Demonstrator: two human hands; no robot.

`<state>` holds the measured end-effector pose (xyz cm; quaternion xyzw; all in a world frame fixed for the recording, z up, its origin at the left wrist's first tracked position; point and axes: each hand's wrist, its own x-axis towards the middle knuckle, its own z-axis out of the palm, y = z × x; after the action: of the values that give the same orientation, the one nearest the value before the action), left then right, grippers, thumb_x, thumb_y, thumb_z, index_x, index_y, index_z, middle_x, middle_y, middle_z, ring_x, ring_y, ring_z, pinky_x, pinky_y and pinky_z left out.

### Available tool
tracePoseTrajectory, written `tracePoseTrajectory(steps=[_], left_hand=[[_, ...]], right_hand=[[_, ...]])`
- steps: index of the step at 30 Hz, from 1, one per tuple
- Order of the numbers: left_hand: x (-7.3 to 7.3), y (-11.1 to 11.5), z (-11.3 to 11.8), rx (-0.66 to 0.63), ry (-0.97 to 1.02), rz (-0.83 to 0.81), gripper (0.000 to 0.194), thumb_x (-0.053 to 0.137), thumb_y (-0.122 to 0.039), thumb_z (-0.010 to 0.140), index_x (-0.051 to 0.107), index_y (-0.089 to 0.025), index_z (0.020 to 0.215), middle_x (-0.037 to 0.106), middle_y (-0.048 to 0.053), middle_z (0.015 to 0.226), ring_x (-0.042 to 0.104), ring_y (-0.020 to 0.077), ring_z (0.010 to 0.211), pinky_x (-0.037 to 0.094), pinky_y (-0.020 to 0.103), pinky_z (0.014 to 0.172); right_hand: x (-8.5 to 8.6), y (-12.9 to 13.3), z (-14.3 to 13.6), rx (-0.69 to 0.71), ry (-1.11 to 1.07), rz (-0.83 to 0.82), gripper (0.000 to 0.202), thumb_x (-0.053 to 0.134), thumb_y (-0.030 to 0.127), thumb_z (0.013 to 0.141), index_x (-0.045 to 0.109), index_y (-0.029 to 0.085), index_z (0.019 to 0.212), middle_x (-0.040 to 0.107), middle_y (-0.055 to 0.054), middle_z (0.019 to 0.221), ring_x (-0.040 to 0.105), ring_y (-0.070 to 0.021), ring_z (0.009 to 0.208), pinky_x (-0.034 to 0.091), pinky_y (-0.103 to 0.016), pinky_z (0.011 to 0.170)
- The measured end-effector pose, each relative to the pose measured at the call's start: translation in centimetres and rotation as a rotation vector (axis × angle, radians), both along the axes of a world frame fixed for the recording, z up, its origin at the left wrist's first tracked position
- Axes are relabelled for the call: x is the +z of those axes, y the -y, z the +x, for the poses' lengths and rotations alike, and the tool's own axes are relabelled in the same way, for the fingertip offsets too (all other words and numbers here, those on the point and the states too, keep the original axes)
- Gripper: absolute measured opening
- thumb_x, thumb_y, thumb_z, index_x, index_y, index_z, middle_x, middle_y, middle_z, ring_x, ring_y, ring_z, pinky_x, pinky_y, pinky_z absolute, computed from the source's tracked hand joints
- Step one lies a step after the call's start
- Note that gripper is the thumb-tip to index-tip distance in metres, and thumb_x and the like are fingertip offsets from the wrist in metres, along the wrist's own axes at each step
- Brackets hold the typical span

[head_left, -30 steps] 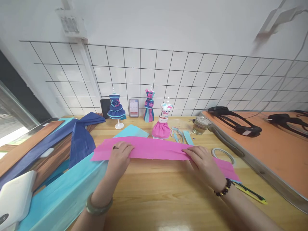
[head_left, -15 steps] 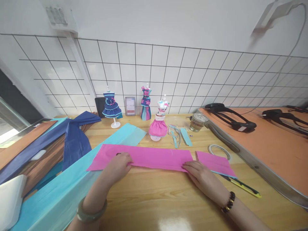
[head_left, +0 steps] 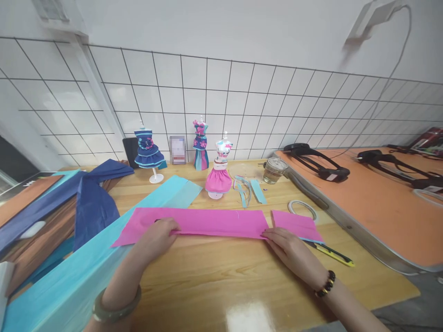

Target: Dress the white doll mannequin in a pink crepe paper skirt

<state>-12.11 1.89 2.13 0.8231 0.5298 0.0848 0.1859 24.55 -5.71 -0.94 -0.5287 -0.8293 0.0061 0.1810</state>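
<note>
A long pink strip [head_left: 214,222] lies across the wooden table, its near edge lifted or folded slightly. My left hand [head_left: 161,237] grips that near edge left of the middle, fingers closed on it. At the right end, my right hand [head_left: 289,249] pinches the near corner between thumb and fingers. A smaller pink piece [head_left: 296,223] with a blue edge lies just beyond my right hand, and a yellow and black cutter [head_left: 334,254] sits beside it. Light blue material [head_left: 79,263] runs under the strip's left end.
Three small dress forms stand at the back, one in a pink skirt [head_left: 218,181]. Further right are blue scraps [head_left: 258,191], a lidded glass [head_left: 275,170] and a tape roll [head_left: 313,212]. Blue fabric [head_left: 95,207] and brown pieces lie left; black headsets rest on an orange surface [head_left: 374,207].
The camera view has shifted, moving most things leftward in the picture. The strip's near edge now looks straighter and more folded up between my hands, which keep their hold.
</note>
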Motion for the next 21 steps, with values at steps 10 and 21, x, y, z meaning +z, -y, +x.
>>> tracePoseTrajectory(steps=[10,21], left_hand=[[-0.3,0.2,-0.1,0.020,0.024,-0.014,0.025,0.039,-0.008,0.065,0.060,-0.019,0.073,0.063,0.003,0.083,0.057,0.0180,0.080,0.041,0.029,0.070],[-0.5,0.1,0.3,0.024,-0.021,-0.017,0.019,0.042,-0.009,0.068,0.058,-0.019,0.074,0.060,0.004,0.085,0.055,0.0185,0.081,0.039,0.030,0.074]], right_hand=[[2.8,-1.9,-1.1,0.004,0.035,-0.152,0.030,0.037,0.030,0.094,0.064,0.021,0.101,0.068,-0.007,0.099,0.063,-0.0171,0.089,0.049,-0.029,0.080],[1.4,-8.4,-7.1,-0.161,0.358,-0.103,0.023,0.043,0.011,0.086,0.064,0.010,0.077,0.066,-0.014,0.079,0.062,-0.0221,0.077,0.043,-0.030,0.067]])
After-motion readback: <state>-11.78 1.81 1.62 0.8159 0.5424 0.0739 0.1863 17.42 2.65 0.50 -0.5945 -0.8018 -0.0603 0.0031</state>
